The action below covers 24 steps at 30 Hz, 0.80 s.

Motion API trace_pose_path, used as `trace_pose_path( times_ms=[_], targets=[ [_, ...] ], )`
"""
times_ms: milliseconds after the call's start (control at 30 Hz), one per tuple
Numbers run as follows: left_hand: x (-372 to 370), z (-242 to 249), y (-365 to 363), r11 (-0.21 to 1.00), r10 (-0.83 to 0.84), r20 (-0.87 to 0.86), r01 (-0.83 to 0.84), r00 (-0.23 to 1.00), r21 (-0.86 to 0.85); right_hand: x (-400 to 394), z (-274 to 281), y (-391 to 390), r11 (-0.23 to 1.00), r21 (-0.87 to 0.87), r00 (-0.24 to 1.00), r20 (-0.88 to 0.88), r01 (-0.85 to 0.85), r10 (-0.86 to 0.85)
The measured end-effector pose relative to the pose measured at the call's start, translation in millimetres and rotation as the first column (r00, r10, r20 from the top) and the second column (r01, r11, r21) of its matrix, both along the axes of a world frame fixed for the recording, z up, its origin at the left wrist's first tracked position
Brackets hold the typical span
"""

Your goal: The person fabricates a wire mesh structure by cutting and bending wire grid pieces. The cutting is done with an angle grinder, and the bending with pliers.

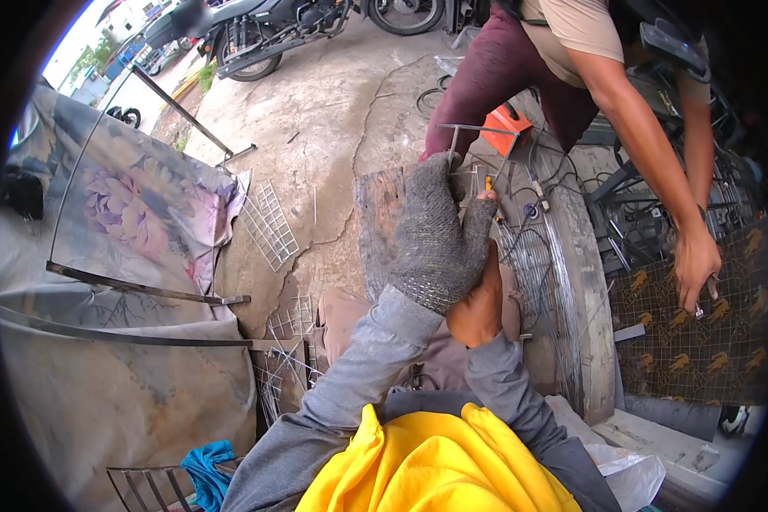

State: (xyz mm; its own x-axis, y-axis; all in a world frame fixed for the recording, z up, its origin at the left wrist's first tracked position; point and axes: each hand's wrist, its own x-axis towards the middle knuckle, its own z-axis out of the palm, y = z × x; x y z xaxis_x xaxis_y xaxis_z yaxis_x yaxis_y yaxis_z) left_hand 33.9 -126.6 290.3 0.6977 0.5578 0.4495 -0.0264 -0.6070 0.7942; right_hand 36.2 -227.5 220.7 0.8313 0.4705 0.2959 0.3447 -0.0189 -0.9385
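Observation:
My left hand [435, 235], in a grey knitted glove, is curled above a worn wooden board [377, 218], its thumb tip bare. What it grips is hidden by the glove. A thin bent metal rod [480, 128] rises just beyond its fingers, and a small yellow-orange piece [488, 183] shows right at the thumb tip. My bare right hand [476, 311] crosses beneath the left wrist, close against it; its fingers are hidden behind the glove.
A co-worker's hand [698, 271] reaches over a patterned mat [700, 341] at right. Bundled metal rods [563, 299] lie beside a concrete ledge [596, 316]. An orange box [505, 128] stands ahead. Wire grids [270, 224] and a cloth-draped metal frame [145, 292] are at left.

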Motion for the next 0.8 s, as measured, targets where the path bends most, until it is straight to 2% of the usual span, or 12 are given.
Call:
trace_pose_path(
  times_ms=[100,233,300,333,400,433,467,533,600,667,733,800],
  targets=[
    [3.8,0.3,-0.5,1.0,0.007,0.021,-0.007,1.0,0.027,1.6,-5.4,4.5,0.998,-0.041,0.988,0.143,0.056,-0.049],
    [5.4,-0.5,4.1,0.991,0.039,0.046,-0.045,0.998,0.123,3.5,-2.8,5.3,0.995,-0.057,0.976,0.205,0.084,-0.071],
    [0.6,4.8,11.3,0.986,-0.06,-0.025,0.056,0.998,-0.155,7.8,-3.3,-1.2,0.999,0.022,0.999,-0.036,-0.027,0.028],
    [4.7,-6.9,19.3,0.968,-0.109,0.08,0.124,0.991,-0.218,7.1,3.2,-4.7,1.0,0.018,0.999,-0.032,-0.012,0.013],
    [7.9,-21.0,34.8,0.92,-0.147,0.211,0.212,0.966,-0.329,0.4,20.9,-12.9,0.991,-0.088,0.97,-0.232,-0.101,0.078],
    [3.3,-7.5,34.1,0.881,-0.118,0.202,0.197,0.972,-0.43,-3.0,16.7,-12.7,0.997,-0.039,0.988,-0.139,-0.067,0.061],
    [-2.4,5.4,33.2,0.83,-0.096,0.187,0.183,0.978,-0.527,-4.9,17.2,-14.1,0.996,-0.034,0.981,-0.179,-0.079,0.072],
    [-1.5,0.7,44.7,0.871,-0.1,0.259,0.21,0.961,-0.444,-6.3,18.4,-17.3,0.989,-0.059,0.965,-0.235,-0.133,0.116],
    [-9.1,7.7,52.1,0.911,-0.204,0.129,0.236,0.97,-0.337,-10.0,19.9,-15.4,0.988,0.004,0.942,-0.301,-0.157,0.151],
    [-12.8,12.5,56.1,0.919,-0.233,0.107,0.255,0.966,-0.3,-11.9,16.5,-11.3,0.985,-0.003,0.962,-0.216,-0.173,0.169],
    [-16.1,17.3,55.2,0.895,-0.244,0.162,0.286,0.956,-0.341,-15.1,14.5,-7.3,0.984,0.012,0.959,-0.222,-0.178,0.176],
    [-22.0,27.0,63.2,0.857,-0.359,0.08,0.362,0.93,-0.368,-15.1,18.6,-9.7,0.979,0.014,0.949,-0.242,-0.205,0.203]
  ],
)
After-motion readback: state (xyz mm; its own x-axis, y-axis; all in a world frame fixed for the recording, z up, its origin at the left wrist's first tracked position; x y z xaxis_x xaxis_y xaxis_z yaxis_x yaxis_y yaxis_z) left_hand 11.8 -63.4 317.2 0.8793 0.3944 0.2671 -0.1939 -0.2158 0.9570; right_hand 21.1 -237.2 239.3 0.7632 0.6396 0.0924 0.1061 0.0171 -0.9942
